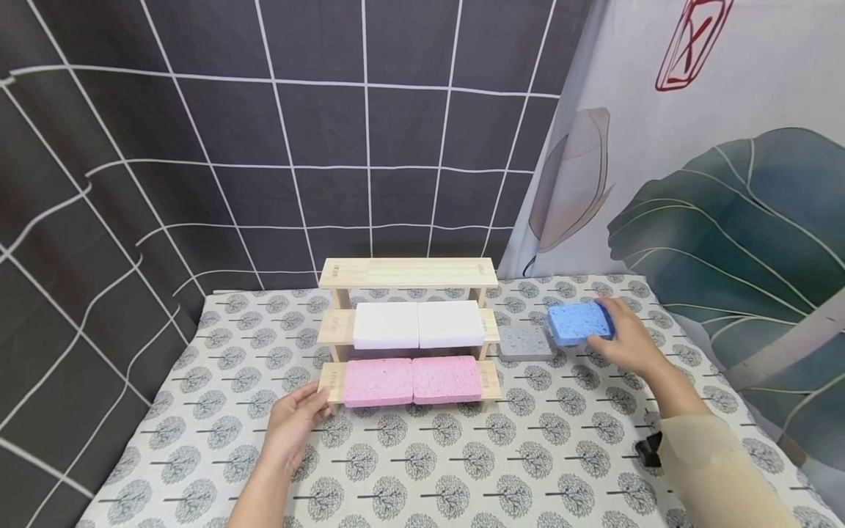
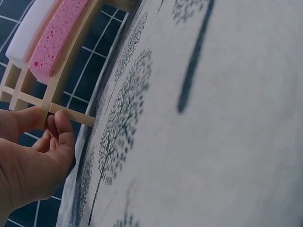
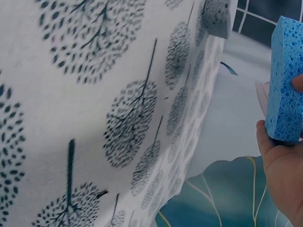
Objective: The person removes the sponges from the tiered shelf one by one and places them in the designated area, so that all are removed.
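A three-step wooden rack [image 1: 408, 273] stands on the table. Two pink sponges [image 1: 379, 381] lie side by side on its lowest step, and two white sponges [image 1: 386, 325] on the middle one; the top step is bare. My left hand [image 1: 297, 418] pinches the left end of the lowest step, thumb above and fingers below, as the left wrist view shows. Right of the rack, my right hand [image 1: 627, 337] grips a blue sponge [image 1: 578, 323] by its right end, held above the table. A grey sponge [image 1: 526, 343] lies on the cloth between the rack and the blue sponge.
A tree-patterned cloth [image 1: 396, 469] covers the table. Behind it hangs a dark curtain with white grid lines [image 1: 330, 132], and at the right a leaf-patterned curtain [image 1: 739, 213]. A small black object [image 1: 650, 449] shows beside the right sleeve.
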Demonstrator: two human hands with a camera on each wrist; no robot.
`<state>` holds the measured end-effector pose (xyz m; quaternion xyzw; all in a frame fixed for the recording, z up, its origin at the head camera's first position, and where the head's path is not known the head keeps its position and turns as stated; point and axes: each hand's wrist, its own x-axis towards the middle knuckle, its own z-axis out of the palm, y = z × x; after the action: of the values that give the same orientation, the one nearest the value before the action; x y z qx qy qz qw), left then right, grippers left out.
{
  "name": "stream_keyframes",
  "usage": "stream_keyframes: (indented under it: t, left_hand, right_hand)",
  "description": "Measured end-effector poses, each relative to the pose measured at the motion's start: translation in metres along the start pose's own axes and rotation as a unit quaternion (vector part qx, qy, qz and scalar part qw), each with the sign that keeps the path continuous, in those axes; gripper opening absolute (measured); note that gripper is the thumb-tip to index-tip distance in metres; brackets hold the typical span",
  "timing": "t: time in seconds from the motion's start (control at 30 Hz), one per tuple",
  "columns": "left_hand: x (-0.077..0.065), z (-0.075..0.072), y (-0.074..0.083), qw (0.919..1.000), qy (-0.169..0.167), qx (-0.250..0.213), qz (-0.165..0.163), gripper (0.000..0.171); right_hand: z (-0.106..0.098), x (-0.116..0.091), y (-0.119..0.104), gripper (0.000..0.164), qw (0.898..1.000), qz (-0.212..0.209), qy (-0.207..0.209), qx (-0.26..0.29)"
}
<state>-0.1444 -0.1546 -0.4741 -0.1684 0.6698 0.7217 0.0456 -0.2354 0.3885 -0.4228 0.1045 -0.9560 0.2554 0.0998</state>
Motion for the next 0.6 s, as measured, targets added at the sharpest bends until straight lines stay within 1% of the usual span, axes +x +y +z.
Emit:
stream_keyframes:
  t: [0.2, 0.47, 0.6]
  left_hand:
    - [0.000, 0.000, 0.000, 1.0000, 0.001, 0.001, 0.001, 0.045]
    - [0.000, 0.000, 0.000, 1.0000, 0.001, 0.000, -0.001, 0.045]
    - [0.000, 0.000, 0.000, 1.0000, 0.001, 0.001, 0.001, 0.045]
  right_hand:
    - [0.001, -0.004, 0.010, 0.081, 1.000, 0.004, 0.002, 0.001]
    - [0.003, -0.006, 0.020, 0.080, 1.000, 0.011, 0.003, -0.016]
    - [0.006, -0.007, 0.024, 0.081, 1.000, 0.018, -0.004, -0.016]
